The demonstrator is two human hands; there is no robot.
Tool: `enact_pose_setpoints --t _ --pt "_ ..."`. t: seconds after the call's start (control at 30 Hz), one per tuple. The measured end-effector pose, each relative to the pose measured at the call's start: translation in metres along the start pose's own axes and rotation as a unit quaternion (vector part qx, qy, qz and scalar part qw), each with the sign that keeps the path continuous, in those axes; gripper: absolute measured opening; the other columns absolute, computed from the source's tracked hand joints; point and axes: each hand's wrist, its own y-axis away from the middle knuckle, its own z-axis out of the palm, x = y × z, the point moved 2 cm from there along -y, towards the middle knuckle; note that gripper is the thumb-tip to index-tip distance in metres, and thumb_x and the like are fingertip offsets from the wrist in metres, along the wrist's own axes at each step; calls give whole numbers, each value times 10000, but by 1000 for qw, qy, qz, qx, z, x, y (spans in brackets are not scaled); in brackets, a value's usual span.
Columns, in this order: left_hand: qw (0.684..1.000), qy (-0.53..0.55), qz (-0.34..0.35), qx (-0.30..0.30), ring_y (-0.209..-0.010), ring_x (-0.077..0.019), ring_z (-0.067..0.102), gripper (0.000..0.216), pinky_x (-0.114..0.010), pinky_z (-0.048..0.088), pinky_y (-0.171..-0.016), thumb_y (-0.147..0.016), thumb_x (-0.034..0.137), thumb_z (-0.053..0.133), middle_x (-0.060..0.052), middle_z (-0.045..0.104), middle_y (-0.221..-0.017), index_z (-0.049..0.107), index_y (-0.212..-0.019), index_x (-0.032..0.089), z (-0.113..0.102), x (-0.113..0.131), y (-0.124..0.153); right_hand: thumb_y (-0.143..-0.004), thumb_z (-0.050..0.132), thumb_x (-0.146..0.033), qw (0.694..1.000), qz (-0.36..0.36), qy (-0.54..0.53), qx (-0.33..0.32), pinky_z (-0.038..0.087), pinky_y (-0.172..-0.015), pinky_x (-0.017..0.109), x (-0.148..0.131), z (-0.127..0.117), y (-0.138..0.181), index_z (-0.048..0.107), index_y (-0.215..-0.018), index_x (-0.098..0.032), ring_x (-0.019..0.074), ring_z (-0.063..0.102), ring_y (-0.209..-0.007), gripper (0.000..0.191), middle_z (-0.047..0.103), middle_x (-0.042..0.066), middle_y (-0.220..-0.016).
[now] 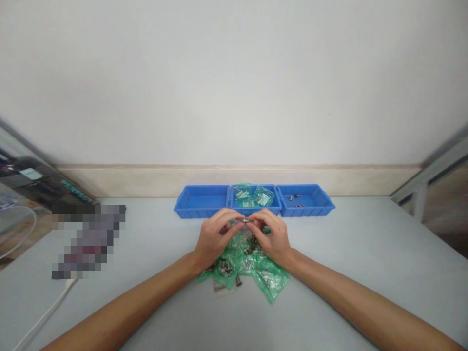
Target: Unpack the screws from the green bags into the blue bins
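A small metal fastener (pixel 245 221) is pinched between the fingertips of both hands, its exact kind too small to make out. My left hand (pixel 220 231) is closed on its left end, and my right hand (pixel 269 232) closes on the right end. Beneath them, green plastic bags (pixel 268 278) lie crumpled in a pile. Loose metal fasteners (pixel 224 266) with round heads show among the bags, partly hidden by the hands. One fastener (pixel 239 281) sits at the pile's near edge, beside a small clear bag (pixel 222 287).
Behind the hands stand three blue trays: the left one (pixel 203 213) bare, the middle one (pixel 278 204) with green bags of parts, the right one (pixel 307 211) with several fasteners. A blurred-out object (pixel 89 246) with a white cable (pixel 47 312) lies left. A wall (pixel 234 97) rises behind.
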Motion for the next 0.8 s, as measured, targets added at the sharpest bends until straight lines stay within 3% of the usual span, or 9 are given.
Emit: enact_pose_setpoints --t 0.13,0.6,0.8 --pt "1000 -1 -4 6 -585 -84 573 126 -188 473 -544 -912 271 582 -31 687 -875 659 -945 177 -1 0 0 -904 592 -234 1000 -10 -2 4 428 -556 259 -1 0 0 650 -877 -194 137 515 -593 76 546 -6 -659" --pt "1000 -3 10 8 -781 -149 668 151 -260 546 -732 -933 245 536 -53 712 -880 669 -949 175 -1 -1 0 -923 551 -231 1000 -7 -5 -17 462 -598 277 -1 0 -1 670 -888 -193 154 557 -637 129 612 26 -709" --pt "1000 6 -6 -3 -775 -143 661 174 -251 541 -703 -923 250 559 -54 704 -914 670 -1043 190 -1 -3 2 -923 546 -231 1000 -4 4 -11 464 -613 283 -1 0 0 660 -875 -195 161 566 -653 129 626 31 -726"
